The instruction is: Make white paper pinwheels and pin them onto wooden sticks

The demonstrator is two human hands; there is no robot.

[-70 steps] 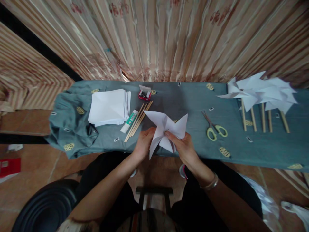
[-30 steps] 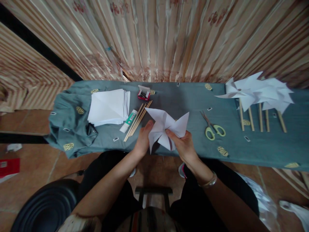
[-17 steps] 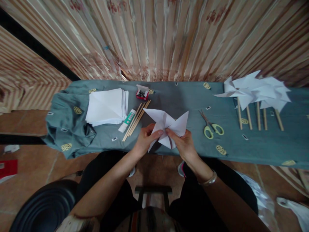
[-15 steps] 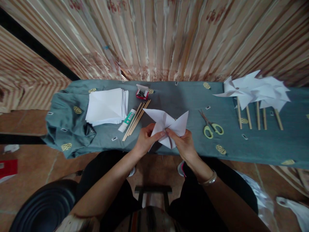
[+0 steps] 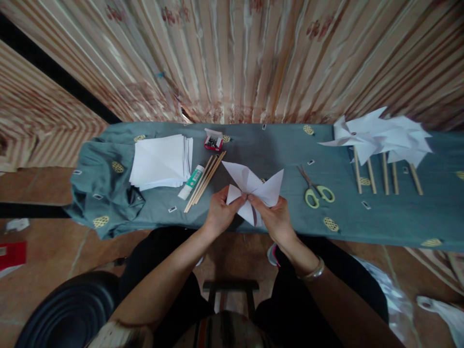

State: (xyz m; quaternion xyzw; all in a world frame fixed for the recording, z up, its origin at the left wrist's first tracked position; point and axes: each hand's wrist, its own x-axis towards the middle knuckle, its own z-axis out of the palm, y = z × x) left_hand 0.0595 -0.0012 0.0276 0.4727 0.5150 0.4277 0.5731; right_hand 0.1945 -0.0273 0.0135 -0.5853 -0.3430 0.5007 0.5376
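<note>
Between my two hands is a white paper pinwheel (image 5: 272, 189), its blades folded in toward the middle. My left hand (image 5: 222, 209) grips its left side, the thumb pressed on the centre. From the right, my right hand (image 5: 274, 212) holds it the same way, and the two thumb tips meet over the folded points. The fingers behind the paper are hidden. Just left of the pinwheel lie several thin wooden sticks (image 5: 205, 181) and a green and white glue stick (image 5: 191, 182). Scissors (image 5: 314, 189) with yellow-green handles rest to the right of my right hand.
A stack of white paper sheets (image 5: 159, 162) lies on the left of the cloth-covered table (image 5: 282, 145). Behind the sticks stands an open red box (image 5: 213, 140) of small dark pins or tacks. Several pinwheels on sticks (image 5: 384, 137) overlap at the right. A black stool (image 5: 68, 309) is at lower left.
The pinwheel has shifted and turned slightly in my hands. My left hand has moved a little right, and my thumbs have come together at the centre.
</note>
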